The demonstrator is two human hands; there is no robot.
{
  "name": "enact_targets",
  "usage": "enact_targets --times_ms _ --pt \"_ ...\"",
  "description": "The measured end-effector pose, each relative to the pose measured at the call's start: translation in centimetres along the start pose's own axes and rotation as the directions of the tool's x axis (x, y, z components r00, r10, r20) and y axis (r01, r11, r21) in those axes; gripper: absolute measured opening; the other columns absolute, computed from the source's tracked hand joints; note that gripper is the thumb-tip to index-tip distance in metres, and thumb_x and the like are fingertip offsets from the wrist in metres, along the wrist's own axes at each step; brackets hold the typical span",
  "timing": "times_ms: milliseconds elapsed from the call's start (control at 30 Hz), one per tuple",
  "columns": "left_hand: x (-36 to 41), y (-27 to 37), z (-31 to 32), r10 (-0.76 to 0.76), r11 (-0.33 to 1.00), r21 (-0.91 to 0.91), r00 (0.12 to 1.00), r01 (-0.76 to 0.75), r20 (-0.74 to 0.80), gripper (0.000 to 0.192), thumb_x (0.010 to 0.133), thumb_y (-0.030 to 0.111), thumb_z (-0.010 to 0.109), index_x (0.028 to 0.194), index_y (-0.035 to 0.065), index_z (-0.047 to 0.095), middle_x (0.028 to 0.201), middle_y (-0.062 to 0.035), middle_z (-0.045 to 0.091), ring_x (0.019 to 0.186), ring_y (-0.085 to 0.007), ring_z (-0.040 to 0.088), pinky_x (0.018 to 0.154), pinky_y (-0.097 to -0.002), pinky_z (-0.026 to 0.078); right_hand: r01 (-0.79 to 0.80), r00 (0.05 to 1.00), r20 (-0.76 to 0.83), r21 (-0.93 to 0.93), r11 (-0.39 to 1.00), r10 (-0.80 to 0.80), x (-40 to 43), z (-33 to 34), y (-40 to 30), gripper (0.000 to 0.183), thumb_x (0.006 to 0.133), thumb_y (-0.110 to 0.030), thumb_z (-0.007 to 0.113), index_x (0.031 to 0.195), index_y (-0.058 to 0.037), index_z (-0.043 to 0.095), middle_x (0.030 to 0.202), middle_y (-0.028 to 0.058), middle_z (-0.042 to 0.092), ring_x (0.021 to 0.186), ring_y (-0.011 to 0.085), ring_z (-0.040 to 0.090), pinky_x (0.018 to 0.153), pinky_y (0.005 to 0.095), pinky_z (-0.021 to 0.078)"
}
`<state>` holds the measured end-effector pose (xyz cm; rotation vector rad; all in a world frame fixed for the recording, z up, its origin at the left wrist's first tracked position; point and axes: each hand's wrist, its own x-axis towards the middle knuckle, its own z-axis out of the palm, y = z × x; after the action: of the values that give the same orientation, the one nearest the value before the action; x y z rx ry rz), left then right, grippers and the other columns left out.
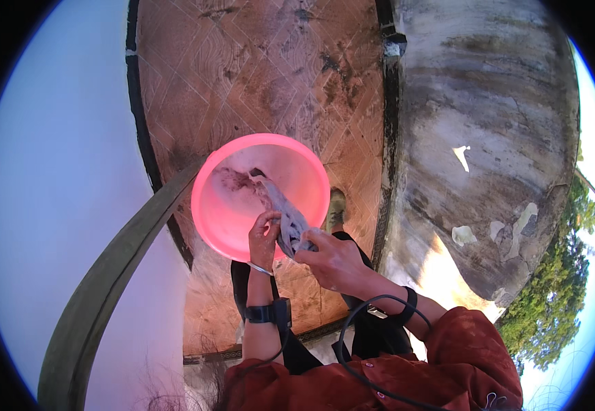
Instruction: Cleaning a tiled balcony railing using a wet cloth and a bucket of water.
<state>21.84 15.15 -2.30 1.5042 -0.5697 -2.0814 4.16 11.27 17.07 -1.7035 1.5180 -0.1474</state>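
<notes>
A round pink plastic basin (323,180) stands on the tiled floor in front of me, with dark residue on its inner wall. Over its near right part, my right hand (328,257) grips the near end of a thin, crumpled, whitish bag or cloth (282,208) with dark bits on it. The far end of this piece hangs into the basin, beside a small dark lump (257,172). My left hand (265,234) is at the piece's left side, thumb and forefinger curled together; whether it pinches the edge cannot be told.
A long wooden plank or post (118,262) slants up from the lower left to the basin's left side. A white wall (61,154) rises on the left, a stained, peeling wall (482,103) on the right. My shoe (336,208) is just right of the basin. Black cables run along both forearms.
</notes>
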Motion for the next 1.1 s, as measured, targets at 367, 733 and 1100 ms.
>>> enact_targets --times_ms 367,733,1100 --pt "-9.1 10.6 6.0 0.323 0.628 0.675 0.919 -0.388 0.228 0.048 0.071 0.004 0.075 0.116 0.0066 0.058 0.113 -0.0067 0.043 0.097 -0.0207 0.054 0.080 -0.0305 0.048 0.086 0.989 -0.133 0.116 0.990 -0.070 -6.1 -7.1 -2.7 0.019 0.073 -0.006 0.064 0.090 -0.0150 0.061 0.084 0.0061 0.054 0.074 0.0277 0.061 0.056 0.0393 0.0478" --pt "-19.6 20.3 10.9 0.547 0.534 0.767 0.837 -0.355 0.007 0.029 0.075 0.014 0.078 0.086 0.0041 0.053 0.065 -0.0084 0.048 0.056 -0.0219 0.049 0.054 -0.0337 0.043 0.207 0.913 -0.330 -0.132 0.969 -0.240 -7.3 -11.4 -2.8 0.018 0.076 -0.003 0.058 0.092 -0.0106 0.058 0.080 0.0114 0.059 0.074 0.0340 0.062 0.059 0.0438 0.0480" --pt "-27.6 22.7 18.3 0.729 0.631 0.647 0.612 -0.428 -0.306 0.025 0.081 0.012 0.072 0.099 0.0013 0.058 0.083 -0.0082 0.062 0.074 -0.0165 0.058 0.069 -0.0322 0.049 0.572 0.817 -0.093 0.253 0.780 -0.569 -7.1 -19.2 -9.6 0.041 0.080 -0.005 0.063 0.120 -0.0145 0.057 0.094 0.0123 0.067 0.088 0.0325 0.066 0.072 0.0414 0.0512"
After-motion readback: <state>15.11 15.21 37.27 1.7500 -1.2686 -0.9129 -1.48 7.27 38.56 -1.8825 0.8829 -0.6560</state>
